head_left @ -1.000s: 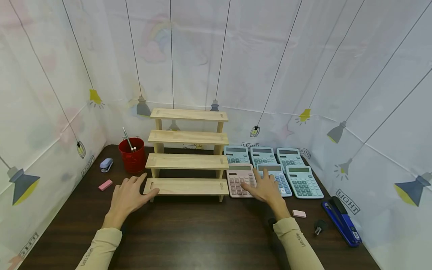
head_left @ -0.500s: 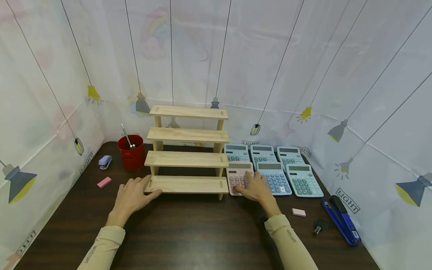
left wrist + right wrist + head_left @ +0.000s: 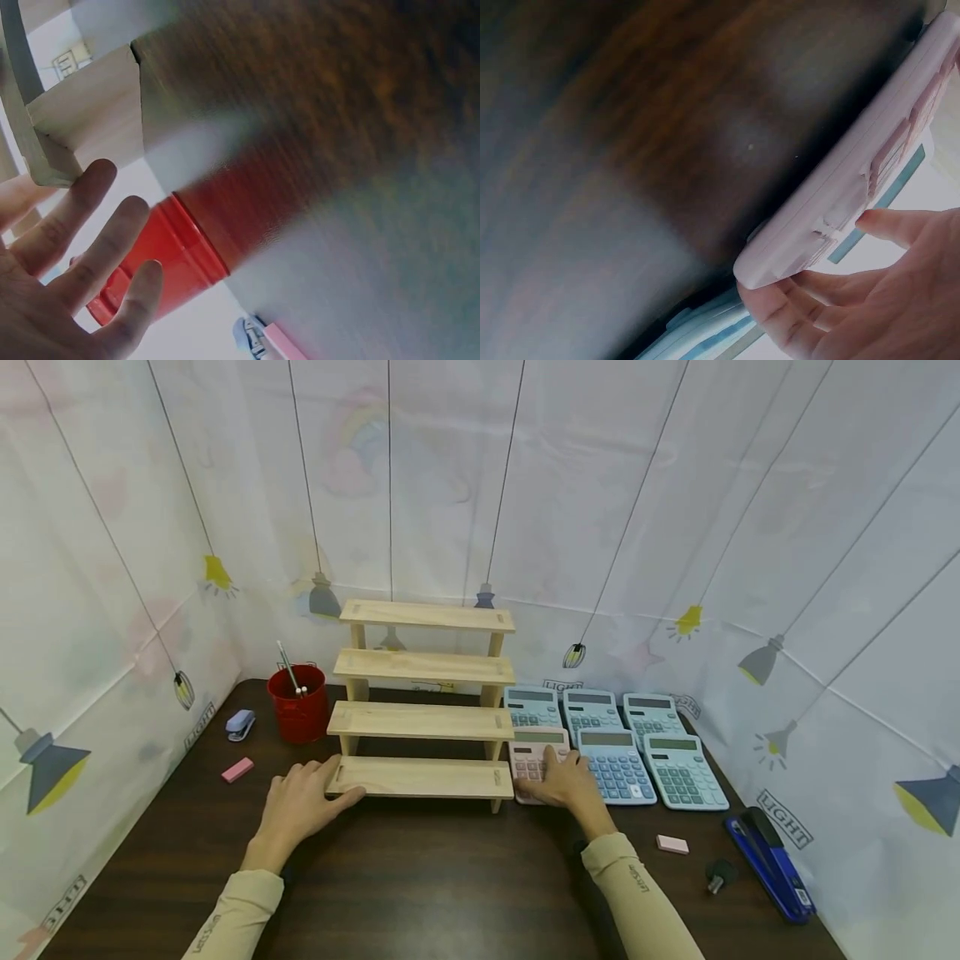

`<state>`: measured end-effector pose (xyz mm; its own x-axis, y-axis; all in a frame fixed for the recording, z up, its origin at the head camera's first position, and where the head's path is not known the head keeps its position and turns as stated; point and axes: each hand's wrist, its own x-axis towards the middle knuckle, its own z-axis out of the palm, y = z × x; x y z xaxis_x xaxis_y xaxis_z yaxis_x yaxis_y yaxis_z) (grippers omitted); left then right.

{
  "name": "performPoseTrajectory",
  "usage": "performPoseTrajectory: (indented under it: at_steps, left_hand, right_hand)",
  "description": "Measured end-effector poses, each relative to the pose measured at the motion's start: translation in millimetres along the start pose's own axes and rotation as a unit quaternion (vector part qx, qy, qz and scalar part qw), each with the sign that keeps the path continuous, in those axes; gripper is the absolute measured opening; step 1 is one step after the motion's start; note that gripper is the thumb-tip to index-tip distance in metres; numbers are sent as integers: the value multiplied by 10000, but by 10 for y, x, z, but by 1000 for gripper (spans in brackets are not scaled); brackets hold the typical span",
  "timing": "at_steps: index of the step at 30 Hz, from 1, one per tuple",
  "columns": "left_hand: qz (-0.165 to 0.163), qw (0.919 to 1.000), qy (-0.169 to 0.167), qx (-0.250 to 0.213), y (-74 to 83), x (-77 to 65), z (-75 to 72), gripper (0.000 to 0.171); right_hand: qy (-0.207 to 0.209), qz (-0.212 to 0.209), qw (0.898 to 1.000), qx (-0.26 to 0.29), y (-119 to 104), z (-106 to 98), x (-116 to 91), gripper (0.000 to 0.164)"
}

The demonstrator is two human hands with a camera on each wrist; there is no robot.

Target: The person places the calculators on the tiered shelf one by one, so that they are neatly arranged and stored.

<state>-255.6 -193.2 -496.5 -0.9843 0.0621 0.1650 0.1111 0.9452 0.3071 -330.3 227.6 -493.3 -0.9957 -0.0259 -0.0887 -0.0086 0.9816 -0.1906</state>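
A four-step wooden display shelf [image 3: 420,721] stands on the dark table. My left hand [image 3: 303,806] is at the left end of its lowest step, thumb by the front edge. In the left wrist view its fingers are spread and fairly straight, with fingertips against the wooden end. My right hand [image 3: 566,785] grips a pink calculator [image 3: 537,738] just right of the shelf. Its fingers bend round the right edge in the right wrist view; most of the thumb is out of that view. A blue calculator [image 3: 617,768] lies directly beside the hand.
Several blue-green calculators [image 3: 686,772] lie in two rows at right. A blue stapler [image 3: 768,864], a white eraser [image 3: 672,844] and a small black clip-like object [image 3: 720,874] are nearer. At left are a red bucket [image 3: 300,714] with pencils, a small stapler [image 3: 240,724] and a pink eraser [image 3: 237,769].
My right hand has moved left from between the pink and blue calculators onto the pink one, and its fingers have closed round it. The left hand has shifted slightly right to the step's end.
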Motion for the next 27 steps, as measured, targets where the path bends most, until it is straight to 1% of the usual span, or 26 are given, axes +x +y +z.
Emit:
performPoseTrajectory:
  at_steps: [4,16,18,23,27]
  left_hand:
    - [24,10000,52,-15,-4,-11,17,88]
    - [113,9996,203,-140,2,-29,23,83]
    - [103,9996,186,-167,2,-28,20,84]
    - [12,9995,15,-321,10,-20,11,86]
    - [-38,9994,-47,-347,8,-13,3,87]
  right_hand:
    - [-58,100,9999,-96,-23,12,0,96]
    - [-137,277,9994,-125,-55,20,11,100]
    - [-131,298,9994,-106,-56,22,11,100]
    - [-57,284,9996,-23,-63,27,8,96]
    - [-34,301,9995,20,-72,33,16,96]
